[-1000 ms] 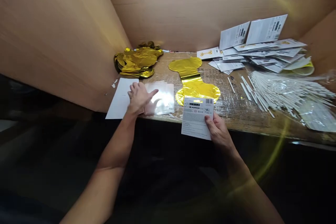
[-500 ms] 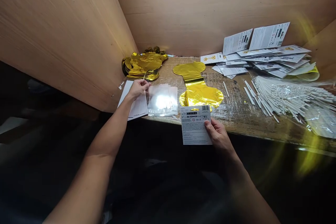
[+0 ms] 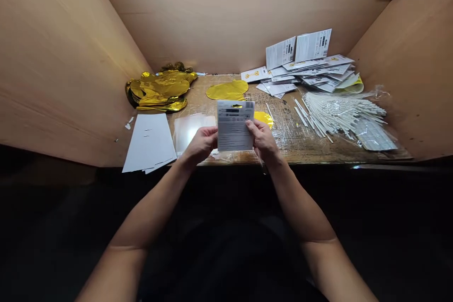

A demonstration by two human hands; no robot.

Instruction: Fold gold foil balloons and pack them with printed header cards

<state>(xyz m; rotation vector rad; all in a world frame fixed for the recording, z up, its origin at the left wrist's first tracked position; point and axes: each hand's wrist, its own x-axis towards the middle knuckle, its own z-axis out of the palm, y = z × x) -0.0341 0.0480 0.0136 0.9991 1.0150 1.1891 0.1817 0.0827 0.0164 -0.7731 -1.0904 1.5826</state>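
Observation:
Both hands hold a white printed card (image 3: 234, 125) upright over the table's front edge. My left hand (image 3: 201, 144) grips its left edge, fingers curled, possibly with a clear bag I cannot make out. My right hand (image 3: 261, 138) pinches the right edge. A gold foil balloon (image 3: 228, 90) lies flat on the table behind the card, partly hidden by it. A stack of clear plastic bags (image 3: 189, 127) lies just left of the card.
White sheets (image 3: 150, 141) hang over the front left edge. A heap of gold foil balloons (image 3: 159, 89) fills the back left corner. Printed cards (image 3: 304, 68) are piled at the back right, white sticks (image 3: 339, 113) in plastic beside them. Wooden walls (image 3: 53, 66) enclose the table.
My left hand left the bag stack and came to the card. My right hand lifted the card up and leftward to the middle. The view shifted right.

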